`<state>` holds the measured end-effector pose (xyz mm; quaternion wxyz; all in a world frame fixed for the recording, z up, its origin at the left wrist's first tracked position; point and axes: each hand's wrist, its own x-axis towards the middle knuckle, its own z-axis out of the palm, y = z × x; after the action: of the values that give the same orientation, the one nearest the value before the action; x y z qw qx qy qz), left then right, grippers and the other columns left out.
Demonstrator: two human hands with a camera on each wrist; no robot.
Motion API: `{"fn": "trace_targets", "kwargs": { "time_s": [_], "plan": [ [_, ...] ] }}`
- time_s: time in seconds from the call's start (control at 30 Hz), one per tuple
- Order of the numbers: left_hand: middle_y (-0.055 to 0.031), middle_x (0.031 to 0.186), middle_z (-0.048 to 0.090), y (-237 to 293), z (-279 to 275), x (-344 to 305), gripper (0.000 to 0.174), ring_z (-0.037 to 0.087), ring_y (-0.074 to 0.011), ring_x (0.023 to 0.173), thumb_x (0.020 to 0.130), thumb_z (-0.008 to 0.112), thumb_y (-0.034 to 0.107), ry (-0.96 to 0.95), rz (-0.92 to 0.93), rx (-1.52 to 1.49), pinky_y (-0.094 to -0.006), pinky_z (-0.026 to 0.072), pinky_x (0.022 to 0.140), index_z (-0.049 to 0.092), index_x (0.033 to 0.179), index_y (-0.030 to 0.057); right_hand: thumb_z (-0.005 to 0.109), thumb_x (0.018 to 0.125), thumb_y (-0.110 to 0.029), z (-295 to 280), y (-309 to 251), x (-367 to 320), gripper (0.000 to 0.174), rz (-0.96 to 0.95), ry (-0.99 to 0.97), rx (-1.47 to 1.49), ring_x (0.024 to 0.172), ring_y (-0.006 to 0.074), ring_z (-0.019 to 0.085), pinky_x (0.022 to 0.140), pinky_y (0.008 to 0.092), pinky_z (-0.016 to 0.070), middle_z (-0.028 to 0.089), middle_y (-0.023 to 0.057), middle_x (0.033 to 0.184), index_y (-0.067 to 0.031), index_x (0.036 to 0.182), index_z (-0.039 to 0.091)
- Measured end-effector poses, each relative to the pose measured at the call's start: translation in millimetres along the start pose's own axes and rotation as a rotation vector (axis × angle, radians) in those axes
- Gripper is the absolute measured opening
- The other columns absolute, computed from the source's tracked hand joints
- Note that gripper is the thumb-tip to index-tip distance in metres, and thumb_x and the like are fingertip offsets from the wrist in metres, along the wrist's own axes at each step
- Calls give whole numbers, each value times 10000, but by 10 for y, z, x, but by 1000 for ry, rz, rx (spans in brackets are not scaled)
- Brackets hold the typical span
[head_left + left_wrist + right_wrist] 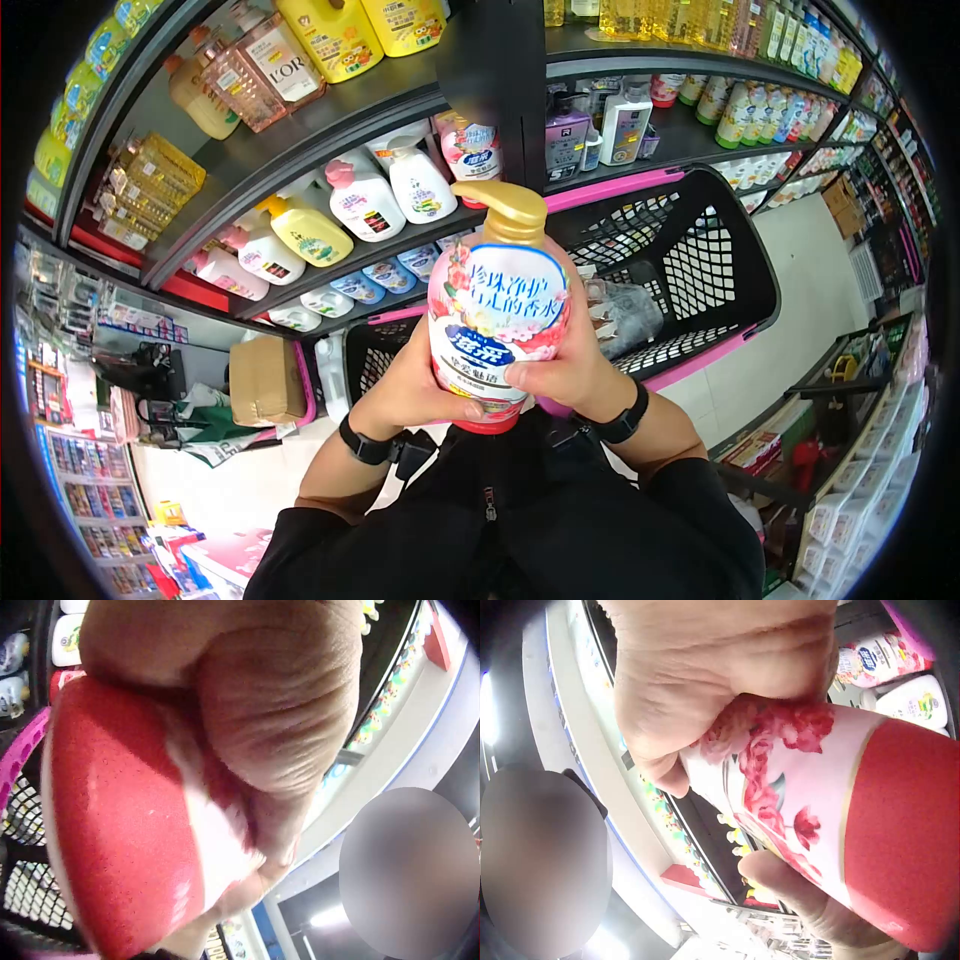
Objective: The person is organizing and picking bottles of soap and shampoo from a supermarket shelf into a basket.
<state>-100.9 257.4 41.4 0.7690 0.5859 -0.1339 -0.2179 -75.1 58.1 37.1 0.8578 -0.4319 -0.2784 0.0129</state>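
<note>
A pink and red pump bottle point(497, 330) with a gold pump head and a floral label is held upright in front of the person's chest. My left hand point(415, 385) grips its left side low down, the thumb across the front near the base. On the other side my right hand point(580, 365) holds it, thumb on the lower label. The left wrist view shows the bottle's red base point(135, 817) against the left palm. In the right wrist view, the right hand point(720, 667) wraps around the flowered side. The fingers behind the bottle are hidden in the head view.
Behind the bottle stands a shelf point(420, 240) with several pump bottles, including a similar pink one point(470, 145). To the right is a black basket point(735, 250) with pink trim, a clear plastic-wrapped item point(630, 318) inside. A cardboard box point(266, 380) sits at the left.
</note>
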Motion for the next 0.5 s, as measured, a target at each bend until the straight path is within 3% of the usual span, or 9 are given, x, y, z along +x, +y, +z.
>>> {"fn": "trace_targets", "kwargs": {
  "time_s": [0.07, 0.17, 0.27, 0.33, 0.37, 0.43, 0.5],
  "plan": [
    [-93, 1413, 518, -141, 35, 92, 1173, 516, -205, 1290, 588, 968, 143, -31, 22, 39, -394, 407, 1106, 257, 1515, 33, 821, 715, -134, -115, -153, 0, 1080, 55, -56, -92, 1397, 254, 396, 1164, 422, 315, 389, 168, 1495, 3, 1549, 148],
    [-101, 1388, 534, -343, 214, 195, 1122, 531, -201, 1276, 592, 959, 133, 19, 72, -23, -390, 432, 1080, 294, 1490, 26, 796, 830, -254, -455, -469, 133, 904, 241, -160, -30, 1354, 239, 445, 1144, 406, 344, 454, 140, 1451, 11, 1512, 266],
    [-130, 1321, 581, -483, 311, 263, 1019, 581, -223, 1215, 613, 942, 188, 110, 93, 281, -369, 465, 1032, 371, 1439, 12, 694, 942, -208, -731, -1063, 330, 588, 242, -166, -318, 1185, 166, 562, 1025, 340, 448, 567, 108, 1311, -5, 1424, 425],
    [-157, 1273, 608, -508, 380, 319, 980, 620, -268, 1169, 614, 931, 238, 129, 59, 551, -375, 490, 995, 406, 1416, 30, 626, 983, -204, -732, -1408, 394, 437, 416, -159, -652, 1007, 113, 592, 888, 262, 477, 616, 67, 1176, -4, 1351, 501],
    [-168, 1253, 617, -416, 461, 343, 969, 632, -293, 1148, 611, 926, 257, 118, 36, 677, -383, 500, 978, 419, 1408, 40, 612, 983, -139, -737, -1490, 440, 312, 472, -225, -760, 869, 78, 581, 757, 241, 473, 641, 26, 1018, -10, 1263, 566],
    [-181, 1218, 628, -383, 562, 430, 950, 642, -337, 1113, 601, 920, 279, 91, 50, 843, -402, 512, 952, 441, 1392, 59, 650, 959, -198, -683, -1634, 534, 228, 653, -379, -1099, 726, 113, 594, 651, 273, 470, 646, 28, 823, -12, 1089, 631],
    [-188, 1189, 633, -443, 638, 503, 935, 639, -374, 1085, 588, 916, 288, 57, 111, 922, -426, 516, 933, 459, 1377, 78, 675, 920, -338, -707, -1693, 541, 321, 630, -472, -1399, 647, 175, 592, 590, 326, 454, 631, 80, 723, -23, 903, 621]
  ]
}}
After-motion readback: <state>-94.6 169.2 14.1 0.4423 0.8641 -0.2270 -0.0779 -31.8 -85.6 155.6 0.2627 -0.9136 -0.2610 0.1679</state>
